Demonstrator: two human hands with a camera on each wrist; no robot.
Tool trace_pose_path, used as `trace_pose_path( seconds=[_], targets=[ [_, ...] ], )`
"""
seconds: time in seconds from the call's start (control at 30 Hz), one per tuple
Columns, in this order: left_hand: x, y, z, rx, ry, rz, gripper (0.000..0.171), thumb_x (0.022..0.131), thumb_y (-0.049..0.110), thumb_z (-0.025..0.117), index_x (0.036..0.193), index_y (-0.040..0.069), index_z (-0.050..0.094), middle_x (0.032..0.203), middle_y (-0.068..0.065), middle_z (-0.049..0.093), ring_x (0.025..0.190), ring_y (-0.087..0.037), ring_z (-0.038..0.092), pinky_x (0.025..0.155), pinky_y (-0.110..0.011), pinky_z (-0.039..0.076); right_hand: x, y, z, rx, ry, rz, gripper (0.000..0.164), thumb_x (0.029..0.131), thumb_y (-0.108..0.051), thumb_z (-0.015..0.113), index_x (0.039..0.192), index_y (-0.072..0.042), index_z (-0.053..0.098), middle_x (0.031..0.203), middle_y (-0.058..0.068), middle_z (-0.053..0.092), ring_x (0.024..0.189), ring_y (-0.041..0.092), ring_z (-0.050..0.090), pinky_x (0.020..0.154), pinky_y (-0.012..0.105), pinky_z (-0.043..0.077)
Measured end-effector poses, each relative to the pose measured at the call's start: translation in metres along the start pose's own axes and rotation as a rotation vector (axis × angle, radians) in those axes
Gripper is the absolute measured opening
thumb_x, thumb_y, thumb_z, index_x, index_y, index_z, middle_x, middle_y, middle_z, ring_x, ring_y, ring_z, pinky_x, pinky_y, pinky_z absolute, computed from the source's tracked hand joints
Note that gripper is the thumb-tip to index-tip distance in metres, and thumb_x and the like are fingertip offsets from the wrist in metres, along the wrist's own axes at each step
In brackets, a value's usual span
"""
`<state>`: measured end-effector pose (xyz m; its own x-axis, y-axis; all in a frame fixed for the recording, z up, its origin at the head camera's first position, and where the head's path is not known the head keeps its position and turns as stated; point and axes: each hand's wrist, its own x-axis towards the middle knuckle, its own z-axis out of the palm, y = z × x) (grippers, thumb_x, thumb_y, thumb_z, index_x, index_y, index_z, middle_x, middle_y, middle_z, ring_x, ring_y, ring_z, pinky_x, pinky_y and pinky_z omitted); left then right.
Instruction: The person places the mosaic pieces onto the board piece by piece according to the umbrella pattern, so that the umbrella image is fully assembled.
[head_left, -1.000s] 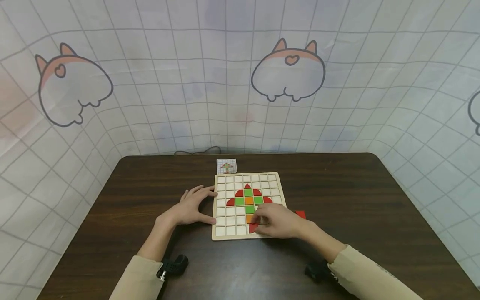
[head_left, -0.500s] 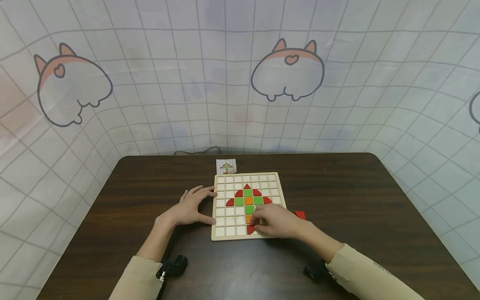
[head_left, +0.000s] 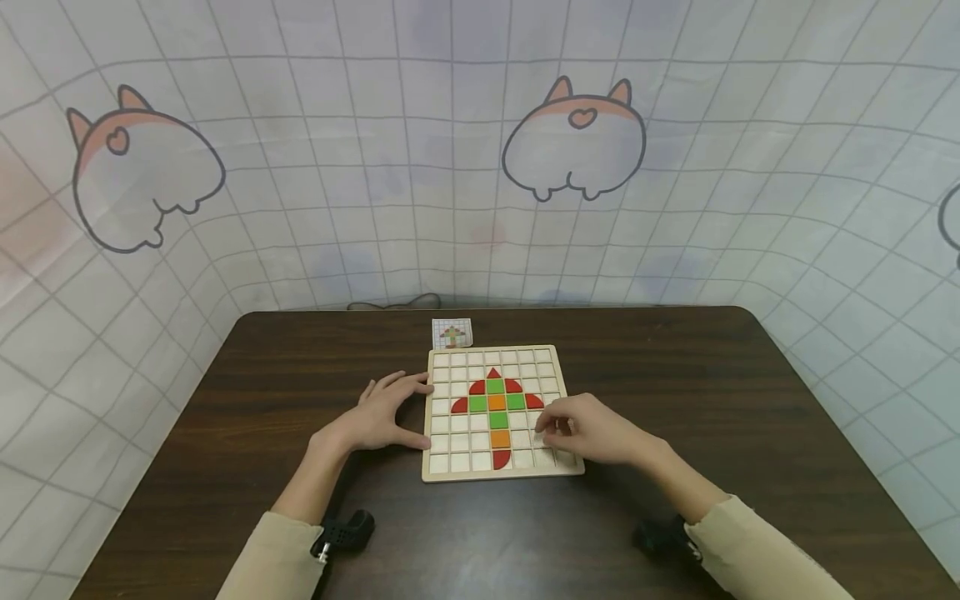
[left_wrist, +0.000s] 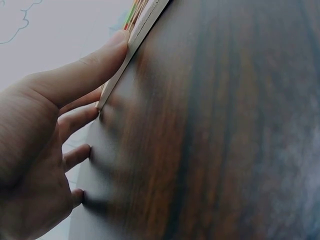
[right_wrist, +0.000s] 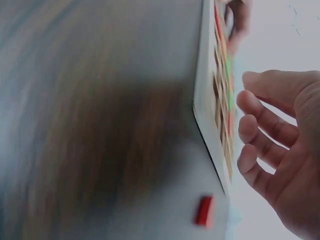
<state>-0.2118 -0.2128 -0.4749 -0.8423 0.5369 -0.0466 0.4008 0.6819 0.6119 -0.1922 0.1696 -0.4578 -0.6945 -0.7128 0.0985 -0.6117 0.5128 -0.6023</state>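
A square wooden grid board [head_left: 502, 477] lies on the table, with red, green and orange tiles forming a plane-like shape in its white cells. At the shape's lower end, a red rounded tile [head_left: 501, 459] lies below an orange square tile [head_left: 499, 439]. My left hand [head_left: 378, 417] rests against the board's left edge, thumb and fingers spread and touching it. Above the board's right side is my right hand [head_left: 588, 429], fingers loosely bent and holding nothing. A red block [right_wrist: 204, 211] lies on the table by the board in the right wrist view; the right hand hides it in the head view.
Behind the board lies a small printed card [head_left: 452, 333] with a similar coloured figure. A dark cable [head_left: 397, 303] runs along the back edge of the brown table [head_left: 675, 358]. A white grid-patterned curtain [head_left: 480, 167] surrounds the back and sides.
My right hand has let go of the red rounded tile, now fully visible in the bottom row, and moved right across the board. The left hand has stayed in place.
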Motion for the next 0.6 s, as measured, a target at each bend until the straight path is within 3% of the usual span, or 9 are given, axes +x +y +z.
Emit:
trace_pose_path(
  seconds=[0.33, 0.6],
  targets=[
    [0.001, 0.002, -0.002, 0.009, -0.016, -0.011, 0.082, 0.081, 0.045, 0.088, 0.147, 0.011, 0.053, 0.166, -0.008, 0.03, 0.154, -0.041, 0.01, 0.115, -0.072, -0.001, -0.036, 0.024, -0.032, 0.049, 0.036, 0.104, 0.012, 0.093, -0.006, 0.077, 0.105, -0.009, 0.074, 0.083, -0.009, 0.062, 0.072, 0.01, 0.057, 0.063, 0.027, 0.05],
    [-0.001, 0.001, -0.002, 0.002, -0.019, -0.014, 0.082, 0.081, 0.044, 0.088, 0.148, 0.011, 0.053, 0.166, -0.008, 0.029, 0.154, -0.041, 0.01, 0.115, -0.071, -0.001, -0.053, 0.037, -0.043, 0.029, 0.002, 0.164, 0.017, 0.09, -0.01, 0.08, 0.106, -0.012, 0.074, 0.087, -0.005, 0.062, 0.074, 0.01, 0.056, 0.065, 0.027, 0.049]
  ],
)
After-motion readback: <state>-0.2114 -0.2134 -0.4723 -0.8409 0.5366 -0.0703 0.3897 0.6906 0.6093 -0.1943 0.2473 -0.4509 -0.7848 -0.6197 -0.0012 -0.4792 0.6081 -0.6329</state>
